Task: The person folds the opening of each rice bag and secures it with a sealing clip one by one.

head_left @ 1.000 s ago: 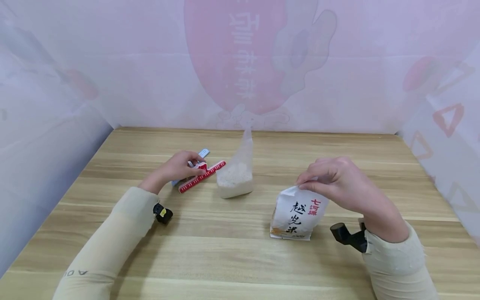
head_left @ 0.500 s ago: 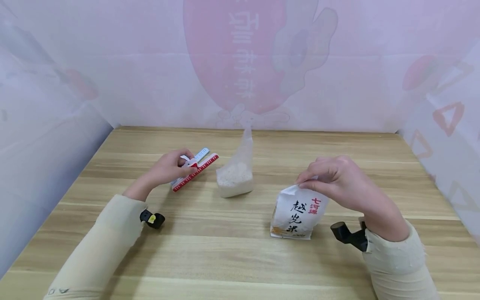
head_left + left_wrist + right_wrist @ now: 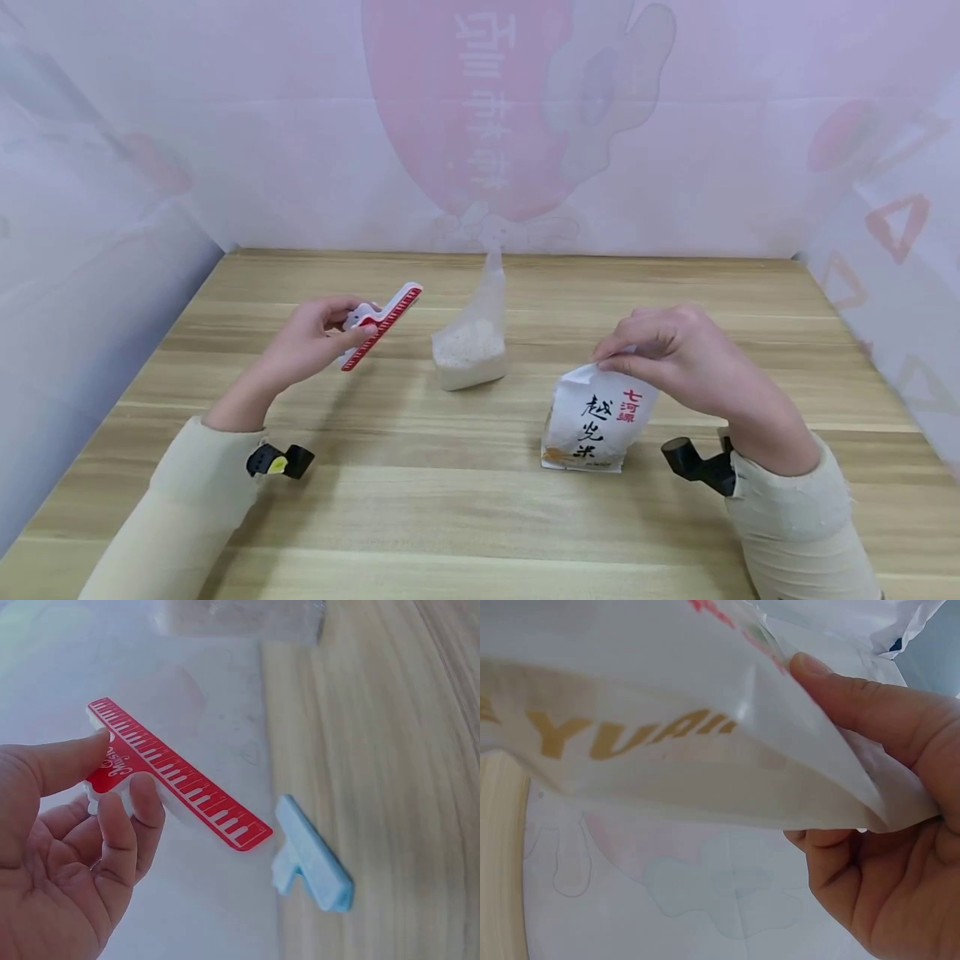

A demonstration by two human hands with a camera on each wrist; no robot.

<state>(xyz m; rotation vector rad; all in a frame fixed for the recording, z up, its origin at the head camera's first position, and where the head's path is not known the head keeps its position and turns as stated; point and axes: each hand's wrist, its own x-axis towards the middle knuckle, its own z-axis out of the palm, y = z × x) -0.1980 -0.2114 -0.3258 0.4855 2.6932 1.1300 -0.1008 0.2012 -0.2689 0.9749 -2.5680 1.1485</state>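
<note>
My left hand (image 3: pixel 307 342) pinches a red-and-white bag clip (image 3: pixel 393 315) with a piano-key pattern, thumb on one side and fingers on the other. In the left wrist view this red clip (image 3: pixel 187 776) is held up, its long bar slanting. A light blue bag clip (image 3: pixel 311 859) lies on the table beyond it; from the head, the left hand and red clip mostly hide it. My right hand (image 3: pixel 678 358) pinches the top edge of a white paper rice bag (image 3: pixel 592 425), which stands on the table. Its folded top (image 3: pixel 780 757) fills much of the right wrist view.
A clear plastic bag of rice (image 3: pixel 472 358) stands mid-table between the hands, its twisted top pointing up. The wooden table (image 3: pixel 450 517) is enclosed by printed white sheets (image 3: pixel 262 167) at the back and sides.
My left hand has lifted the red clip off the spot by the blue clip and drawn it left, away from the clear rice bag. The right hand stays on the white bag.
</note>
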